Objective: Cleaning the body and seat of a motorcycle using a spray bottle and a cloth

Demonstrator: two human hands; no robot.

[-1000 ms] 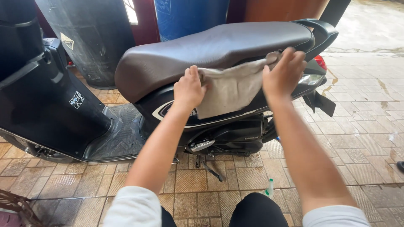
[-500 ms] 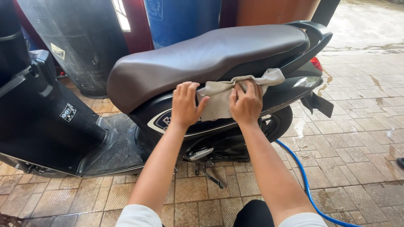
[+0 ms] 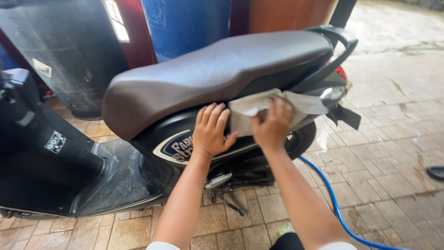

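Cloth point(image 3: 296, 104): grey, spread against the dark side panel point(image 3: 171, 134) of the scooter, just under the brown seat point(image 3: 217, 69) toward the rear. Right hand point(image 3: 273, 125): pressed on the cloth, fingers curled and bunching the fabric beneath them; slightly blurred. Left hand point(image 3: 210, 132): flat on the panel just beside the cloth's edge, fingers spread and straight, gripping nothing. Blue hose point(image 3: 333, 203): lies on the wet tiled floor point(image 3: 393, 153) beside the rear wheel. Blue barrel point(image 3: 185, 25): stands behind the seat.
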